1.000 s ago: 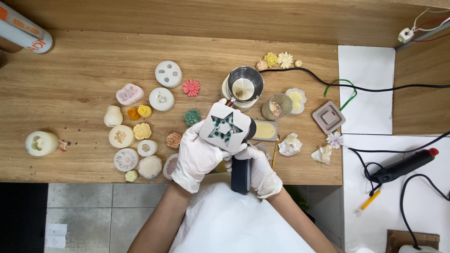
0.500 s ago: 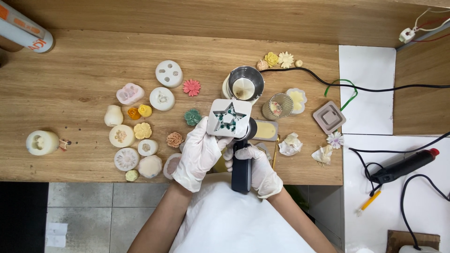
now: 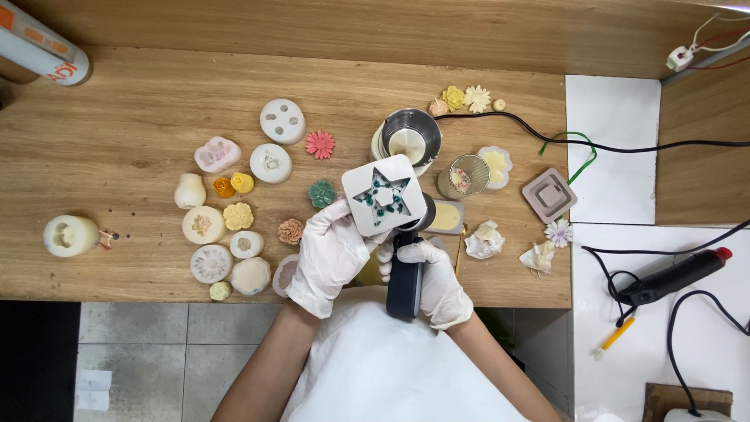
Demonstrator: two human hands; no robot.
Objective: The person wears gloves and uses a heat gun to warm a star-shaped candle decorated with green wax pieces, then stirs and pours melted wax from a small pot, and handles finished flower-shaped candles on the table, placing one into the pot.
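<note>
Both my hands wear white gloves. My left hand (image 3: 330, 254) holds a white square silicone mould (image 3: 384, 195) with a star-shaped cavity that has dark green bits in it, tilted a little above the wooden table (image 3: 133, 148). My right hand (image 3: 434, 277) grips the black handle of a heat-gun-like tool (image 3: 405, 273), whose nozzle sits right under the mould. Both hands are at the table's near edge, in front of my white apron.
Several white moulds (image 3: 282, 121) and small wax flowers (image 3: 319, 144) lie to the left. A metal pot (image 3: 411, 137), a strainer cup (image 3: 462, 177), a square grey mould (image 3: 549, 195) and a black cable (image 3: 625, 147) lie behind. A black glue gun (image 3: 672, 275) rests at right.
The star mould has shifted slightly right and up over the tool's nozzle, and turned a little. My hands stay at the same spot.
</note>
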